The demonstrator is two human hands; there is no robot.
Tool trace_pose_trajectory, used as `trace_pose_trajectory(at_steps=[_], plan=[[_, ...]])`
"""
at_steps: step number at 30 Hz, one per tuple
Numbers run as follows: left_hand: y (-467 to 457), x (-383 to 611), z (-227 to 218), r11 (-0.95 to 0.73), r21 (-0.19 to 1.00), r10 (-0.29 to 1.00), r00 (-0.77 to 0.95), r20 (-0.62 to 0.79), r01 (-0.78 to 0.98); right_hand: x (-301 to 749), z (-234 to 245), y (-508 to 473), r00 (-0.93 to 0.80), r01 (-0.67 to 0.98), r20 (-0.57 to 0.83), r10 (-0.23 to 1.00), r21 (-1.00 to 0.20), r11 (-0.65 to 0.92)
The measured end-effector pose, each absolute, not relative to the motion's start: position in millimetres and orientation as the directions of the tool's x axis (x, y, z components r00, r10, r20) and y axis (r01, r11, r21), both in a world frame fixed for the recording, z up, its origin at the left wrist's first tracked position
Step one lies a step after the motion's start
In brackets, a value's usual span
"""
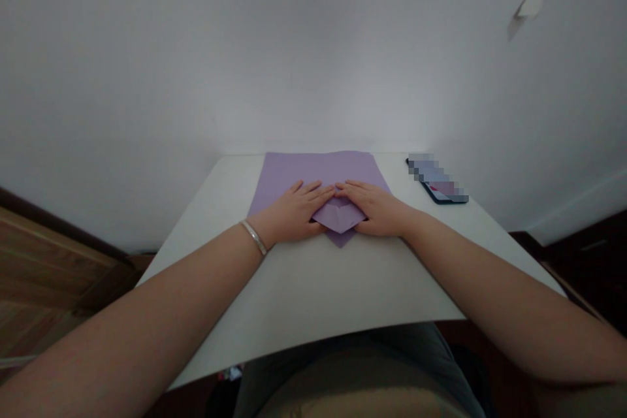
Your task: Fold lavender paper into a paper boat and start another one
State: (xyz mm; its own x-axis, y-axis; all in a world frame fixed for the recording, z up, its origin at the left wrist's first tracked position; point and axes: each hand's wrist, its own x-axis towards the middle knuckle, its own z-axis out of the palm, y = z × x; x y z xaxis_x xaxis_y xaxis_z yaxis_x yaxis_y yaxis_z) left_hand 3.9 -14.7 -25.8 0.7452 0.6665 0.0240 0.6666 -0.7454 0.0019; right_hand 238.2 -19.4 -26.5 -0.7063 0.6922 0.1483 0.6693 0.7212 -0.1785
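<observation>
The left hand (292, 214) and right hand (378, 210) lie flat, palms down, on the near part of the purple paper (318, 168), fingers (313, 193) stretched forward and angled inward, fingertips touching.

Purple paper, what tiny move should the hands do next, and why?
Probably slide both hands outward to sharpen the crease: the left hand and right hand lie flat on the purple paper, fingertips meeting over its folded flap.

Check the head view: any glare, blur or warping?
Head view: soft glow on the wall behind the paper; table edges bow from lens distortion; phone is pixelated; left hand and right hand are sharp, with faint shadows beneath.
</observation>
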Motion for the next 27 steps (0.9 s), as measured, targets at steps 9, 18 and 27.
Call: trace_pose_trajectory(at_steps=[9,18,27], plan=[[-14,5,-26,-0.684,-0.001,0.717,0.673,0.181,0.729,245,-19,-24,-0.646,0.74,0.239,0.725,-0.036,0.671],[-13,4,-26,-0.643,0.01,0.746,0.623,0.234,0.766,249,-22,-21,-0.648,0.714,0.365,0.669,-0.018,0.7],[-10,2,-29,-0.706,-0.007,0.7,0.7,0.141,0.708,243,-10,-34,-0.75,0.526,0.418,0.512,-0.091,0.845]])
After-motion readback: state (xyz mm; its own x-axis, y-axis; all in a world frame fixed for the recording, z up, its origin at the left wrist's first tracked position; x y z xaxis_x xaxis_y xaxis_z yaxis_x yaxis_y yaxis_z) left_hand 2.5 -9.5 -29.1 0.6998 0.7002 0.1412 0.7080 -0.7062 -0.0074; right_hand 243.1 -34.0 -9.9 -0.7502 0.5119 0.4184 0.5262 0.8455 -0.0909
